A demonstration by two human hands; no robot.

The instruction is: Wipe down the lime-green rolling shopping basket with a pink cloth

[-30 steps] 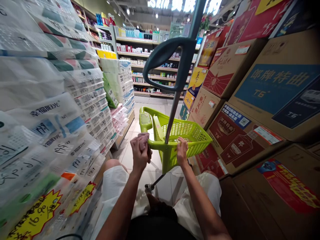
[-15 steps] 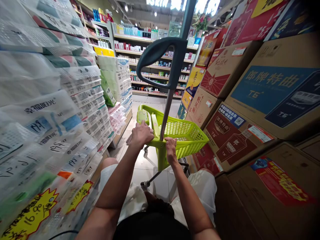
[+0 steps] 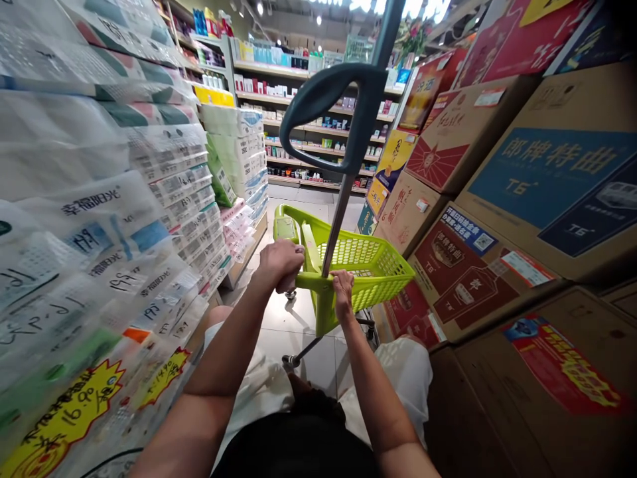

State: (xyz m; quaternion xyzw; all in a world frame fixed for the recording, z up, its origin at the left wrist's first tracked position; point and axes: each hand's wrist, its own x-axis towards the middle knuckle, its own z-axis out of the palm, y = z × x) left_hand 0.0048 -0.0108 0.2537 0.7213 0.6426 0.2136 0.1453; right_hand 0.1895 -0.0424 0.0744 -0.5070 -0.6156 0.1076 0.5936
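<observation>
A lime-green shopping cart [image 3: 326, 305] with a perforated basket stands in front of me, on wheels that partly show below. My left hand [image 3: 283, 262] is closed around the left part of its green handlebar, just short of the green panel at the end. Closed over the bar to the right of the centre post is my right hand [image 3: 343, 291], thumb and fingers around it. A grey metal pole [image 3: 340, 216] rises tilted between the hands, carrying a dark blue-grey loop handle [image 3: 365, 113]. Neither hand touches the loop.
Plastic-wrapped paper packs [image 3: 99, 212] with handwritten prices are stacked close on my left. Cardboard cartons [image 3: 552, 172] rise on my right. The tiled aisle [image 3: 279, 322] between them is narrow. Shelves [image 3: 318, 126] of small goods stand across the far end.
My left hand has drawn back slightly and its fingers now curl tighter around the handlebar. The right hand keeps its place. The surroundings have shifted a little to the right in view.
</observation>
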